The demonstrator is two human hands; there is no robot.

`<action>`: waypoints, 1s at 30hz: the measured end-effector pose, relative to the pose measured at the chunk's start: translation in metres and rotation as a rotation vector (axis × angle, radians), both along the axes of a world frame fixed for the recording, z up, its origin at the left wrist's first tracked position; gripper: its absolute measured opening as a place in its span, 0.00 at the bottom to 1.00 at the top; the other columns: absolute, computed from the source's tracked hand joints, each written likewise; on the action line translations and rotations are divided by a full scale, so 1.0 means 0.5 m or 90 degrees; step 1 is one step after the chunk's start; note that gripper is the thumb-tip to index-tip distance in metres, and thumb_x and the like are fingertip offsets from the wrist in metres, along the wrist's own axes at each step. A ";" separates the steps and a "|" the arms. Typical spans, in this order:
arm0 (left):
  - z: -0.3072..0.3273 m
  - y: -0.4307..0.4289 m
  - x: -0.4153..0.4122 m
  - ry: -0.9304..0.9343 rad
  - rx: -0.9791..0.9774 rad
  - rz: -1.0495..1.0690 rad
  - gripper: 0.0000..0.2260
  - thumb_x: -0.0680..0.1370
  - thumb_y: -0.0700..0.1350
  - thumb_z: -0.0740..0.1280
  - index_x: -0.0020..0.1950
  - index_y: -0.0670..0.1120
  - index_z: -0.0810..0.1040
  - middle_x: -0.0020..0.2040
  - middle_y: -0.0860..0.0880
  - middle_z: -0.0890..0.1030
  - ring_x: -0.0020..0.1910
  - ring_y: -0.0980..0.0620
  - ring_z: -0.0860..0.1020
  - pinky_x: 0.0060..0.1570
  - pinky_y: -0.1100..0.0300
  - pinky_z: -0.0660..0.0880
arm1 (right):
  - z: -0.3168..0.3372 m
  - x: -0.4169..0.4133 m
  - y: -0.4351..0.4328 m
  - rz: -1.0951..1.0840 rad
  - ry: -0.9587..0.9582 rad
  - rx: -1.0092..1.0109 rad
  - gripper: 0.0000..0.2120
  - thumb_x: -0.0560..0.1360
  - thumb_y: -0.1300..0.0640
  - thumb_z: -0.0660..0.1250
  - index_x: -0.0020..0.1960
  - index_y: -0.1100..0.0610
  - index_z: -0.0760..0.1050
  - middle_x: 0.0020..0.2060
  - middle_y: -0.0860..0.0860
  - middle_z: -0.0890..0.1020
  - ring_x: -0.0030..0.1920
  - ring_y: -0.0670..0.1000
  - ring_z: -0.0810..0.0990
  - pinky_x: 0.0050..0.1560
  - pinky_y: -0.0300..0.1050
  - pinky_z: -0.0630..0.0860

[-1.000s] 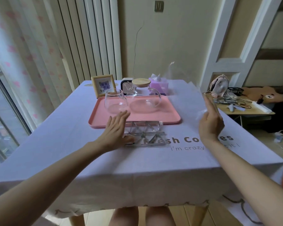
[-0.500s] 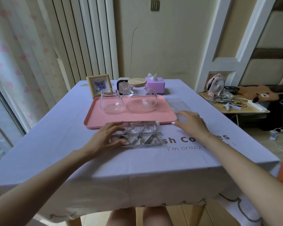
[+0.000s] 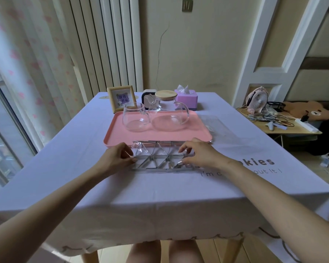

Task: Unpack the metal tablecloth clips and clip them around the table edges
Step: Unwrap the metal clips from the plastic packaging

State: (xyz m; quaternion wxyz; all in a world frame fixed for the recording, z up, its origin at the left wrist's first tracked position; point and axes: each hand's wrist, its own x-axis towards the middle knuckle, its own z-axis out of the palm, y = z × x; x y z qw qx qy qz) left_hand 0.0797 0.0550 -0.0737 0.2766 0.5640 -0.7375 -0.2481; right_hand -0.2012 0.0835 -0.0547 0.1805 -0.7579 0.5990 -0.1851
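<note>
A bundle of shiny metal tablecloth clips (image 3: pixel 159 158), several triangular pieces in clear plastic wrap, lies on the lilac tablecloth (image 3: pixel 160 196) just in front of the pink tray. My left hand (image 3: pixel 117 158) pinches the wrap at the bundle's left end. At the right end, my right hand (image 3: pixel 199 155) has its fingertips on the bundle. An empty clear plastic bag (image 3: pixel 215 128) lies flat on the cloth to the right of the tray.
The pink tray (image 3: pixel 120 138) holds a glass cup (image 3: pixel 134 116) and a glass teapot (image 3: pixel 168 115) with a wooden lid. Behind stand a framed picture (image 3: pixel 121 97), a purple tissue box (image 3: pixel 186 96) and a dark box. A low side table (image 3: pixel 285 126) with a pink fan and cables stands right.
My right hand came down from the air, laid the clear bag on the cloth beside the tray, then moved left onto the bundle. My left hand closed its fingers on the left end.
</note>
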 end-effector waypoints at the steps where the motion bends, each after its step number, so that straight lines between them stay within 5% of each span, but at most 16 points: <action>1: -0.001 0.003 -0.005 0.018 -0.004 0.007 0.09 0.73 0.44 0.72 0.47 0.42 0.75 0.39 0.44 0.82 0.36 0.49 0.77 0.40 0.55 0.74 | 0.006 0.005 0.000 -0.001 -0.005 0.018 0.15 0.69 0.52 0.74 0.53 0.54 0.77 0.44 0.48 0.73 0.36 0.40 0.71 0.39 0.38 0.68; 8: -0.002 0.005 -0.023 -0.035 0.014 0.042 0.14 0.73 0.49 0.71 0.51 0.42 0.75 0.36 0.50 0.79 0.33 0.53 0.75 0.36 0.57 0.72 | 0.003 0.035 -0.002 0.022 -0.054 0.088 0.05 0.67 0.59 0.75 0.40 0.55 0.80 0.27 0.45 0.75 0.29 0.41 0.72 0.33 0.34 0.67; 12: -0.006 0.022 -0.043 -0.177 -0.340 -0.137 0.21 0.71 0.59 0.66 0.55 0.46 0.77 0.50 0.48 0.75 0.49 0.48 0.73 0.43 0.57 0.69 | 0.000 0.038 -0.001 0.009 -0.120 0.065 0.09 0.66 0.65 0.75 0.35 0.55 0.77 0.27 0.45 0.77 0.25 0.37 0.73 0.31 0.31 0.69; 16: -0.011 0.026 -0.069 -0.252 -0.282 -0.354 0.33 0.70 0.71 0.56 0.64 0.49 0.73 0.59 0.50 0.75 0.58 0.51 0.71 0.55 0.57 0.67 | -0.001 0.039 -0.006 -0.014 -0.161 0.063 0.13 0.65 0.68 0.75 0.31 0.55 0.75 0.27 0.46 0.78 0.25 0.37 0.73 0.31 0.32 0.69; 21: -0.023 0.013 -0.067 -0.239 -0.286 -0.329 0.34 0.69 0.71 0.57 0.64 0.47 0.74 0.51 0.49 0.74 0.49 0.49 0.72 0.49 0.59 0.69 | 0.024 0.029 0.002 0.027 -0.327 0.097 0.12 0.72 0.72 0.67 0.36 0.59 0.70 0.31 0.58 0.80 0.26 0.43 0.78 0.26 0.33 0.69; 26: -0.021 0.006 -0.045 -0.202 -0.267 -0.299 0.30 0.69 0.67 0.63 0.63 0.47 0.74 0.51 0.50 0.71 0.48 0.53 0.72 0.49 0.57 0.74 | 0.028 0.019 0.001 0.005 -0.403 0.043 0.09 0.75 0.69 0.65 0.38 0.58 0.72 0.23 0.51 0.76 0.23 0.44 0.72 0.25 0.36 0.68; 30: -0.010 0.002 -0.015 -0.188 -0.278 -0.280 0.29 0.68 0.65 0.64 0.61 0.46 0.74 0.54 0.49 0.72 0.51 0.51 0.74 0.51 0.55 0.75 | 0.031 -0.007 -0.001 -0.044 -0.409 0.033 0.14 0.75 0.55 0.68 0.37 0.64 0.76 0.20 0.48 0.72 0.22 0.44 0.67 0.26 0.34 0.64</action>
